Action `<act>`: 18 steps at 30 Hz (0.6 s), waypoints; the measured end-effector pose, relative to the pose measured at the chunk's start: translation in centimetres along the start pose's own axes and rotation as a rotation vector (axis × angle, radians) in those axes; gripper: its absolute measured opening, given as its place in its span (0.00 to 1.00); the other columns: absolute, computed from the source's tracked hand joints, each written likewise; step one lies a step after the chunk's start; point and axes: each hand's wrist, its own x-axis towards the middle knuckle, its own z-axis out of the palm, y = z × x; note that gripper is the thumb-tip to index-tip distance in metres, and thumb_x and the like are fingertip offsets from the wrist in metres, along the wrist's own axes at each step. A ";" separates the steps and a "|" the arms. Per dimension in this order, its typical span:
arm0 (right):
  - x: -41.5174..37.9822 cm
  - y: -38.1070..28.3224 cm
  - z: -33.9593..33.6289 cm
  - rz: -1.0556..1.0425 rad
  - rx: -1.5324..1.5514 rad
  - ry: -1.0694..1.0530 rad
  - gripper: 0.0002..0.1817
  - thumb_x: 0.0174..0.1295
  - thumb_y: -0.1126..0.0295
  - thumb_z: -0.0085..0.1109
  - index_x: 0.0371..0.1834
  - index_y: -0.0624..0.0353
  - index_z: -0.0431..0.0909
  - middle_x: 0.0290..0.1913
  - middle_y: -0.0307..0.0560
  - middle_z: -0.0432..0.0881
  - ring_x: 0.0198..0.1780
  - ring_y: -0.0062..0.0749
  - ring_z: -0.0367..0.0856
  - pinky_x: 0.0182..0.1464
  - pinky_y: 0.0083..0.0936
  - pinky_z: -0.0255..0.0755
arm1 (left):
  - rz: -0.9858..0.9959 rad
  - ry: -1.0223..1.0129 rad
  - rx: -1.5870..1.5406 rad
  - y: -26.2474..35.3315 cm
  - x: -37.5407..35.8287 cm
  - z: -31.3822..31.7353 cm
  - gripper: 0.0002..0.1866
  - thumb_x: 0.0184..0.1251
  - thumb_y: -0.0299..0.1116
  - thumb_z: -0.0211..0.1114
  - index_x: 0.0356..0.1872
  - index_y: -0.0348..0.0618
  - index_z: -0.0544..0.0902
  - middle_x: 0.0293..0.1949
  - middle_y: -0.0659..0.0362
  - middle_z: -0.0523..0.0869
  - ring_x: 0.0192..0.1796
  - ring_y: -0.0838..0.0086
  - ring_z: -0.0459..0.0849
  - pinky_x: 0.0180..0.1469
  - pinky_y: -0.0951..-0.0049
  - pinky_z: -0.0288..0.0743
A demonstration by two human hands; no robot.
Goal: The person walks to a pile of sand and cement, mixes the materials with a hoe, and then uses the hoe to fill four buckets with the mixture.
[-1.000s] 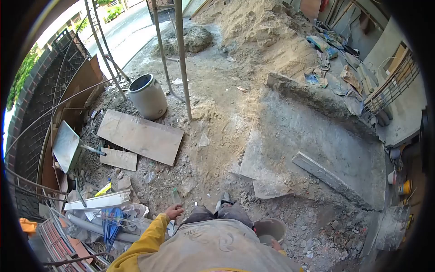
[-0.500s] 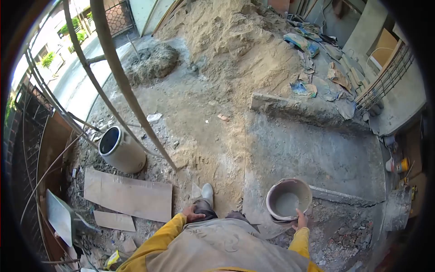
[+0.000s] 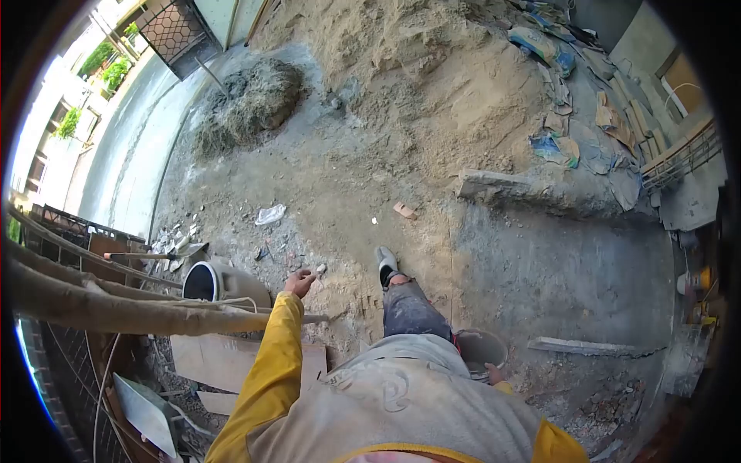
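Note:
My right hand (image 3: 494, 374), low beside my right hip, grips the rim of a grey bucket (image 3: 488, 349). My body and leg hide part of the bucket, and its inside looks empty. Out in front on the left, above the ground, is my left hand (image 3: 299, 283), its fingers loosely apart with nothing in them. A small whitish lump (image 3: 321, 269) shows just past its fingertips. One leg in dusty dark trousers with a grey boot (image 3: 385, 261) is stepping forward.
A mound of wet mortar (image 3: 255, 100) lies ahead left, before a large sand pile (image 3: 432, 85). Wooden poles (image 3: 123, 307) cross the left, near a pale drum (image 3: 239, 284), a board (image 3: 212, 359) and a wheelbarrow (image 3: 147, 413). A concrete ledge (image 3: 532, 193) stands right.
My left hand has left my thigh and reached forward. The bucket has moved back beside my body, still in my right hand. I have stepped forward, and the poles now lie lower in view.

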 end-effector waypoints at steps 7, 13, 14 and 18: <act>2.8 -22.5 13.4 -0.002 -0.122 -0.011 0.32 0.57 0.52 0.59 0.62 0.59 0.71 0.59 0.47 0.75 0.57 0.39 0.72 0.57 0.39 0.67 | -0.382 0.036 -0.217 -9.1 0.6 -3.7 0.19 0.61 0.39 0.66 0.49 0.38 0.82 0.34 0.56 0.86 0.31 0.74 0.81 0.33 0.73 0.75; 2.5 -46.5 27.1 -0.124 -0.224 0.114 0.44 0.44 0.42 0.69 0.65 0.47 0.66 0.64 0.44 0.67 0.55 0.45 0.68 0.46 0.47 0.66 | -0.675 -0.226 -0.424 -8.6 -1.4 -2.1 0.16 0.69 0.45 0.56 0.55 0.56 0.76 0.45 0.65 0.84 0.40 0.68 0.84 0.39 0.59 0.73; 1.9 -49.9 29.6 -0.189 -0.222 0.116 0.44 0.44 0.42 0.69 0.65 0.47 0.66 0.62 0.43 0.68 0.53 0.44 0.69 0.45 0.45 0.66 | -0.841 -0.275 -0.689 -8.7 -0.4 -2.3 0.16 0.71 0.45 0.54 0.56 0.57 0.75 0.48 0.67 0.83 0.40 0.68 0.85 0.39 0.59 0.73; 3.9 -60.6 39.0 -0.337 -0.312 0.002 0.47 0.41 0.35 0.66 0.64 0.45 0.66 0.59 0.41 0.70 0.49 0.41 0.70 0.42 0.36 0.63 | -0.740 -0.116 -0.587 -5.1 4.4 -4.4 0.16 0.68 0.44 0.57 0.53 0.55 0.78 0.42 0.67 0.84 0.38 0.74 0.83 0.35 0.62 0.74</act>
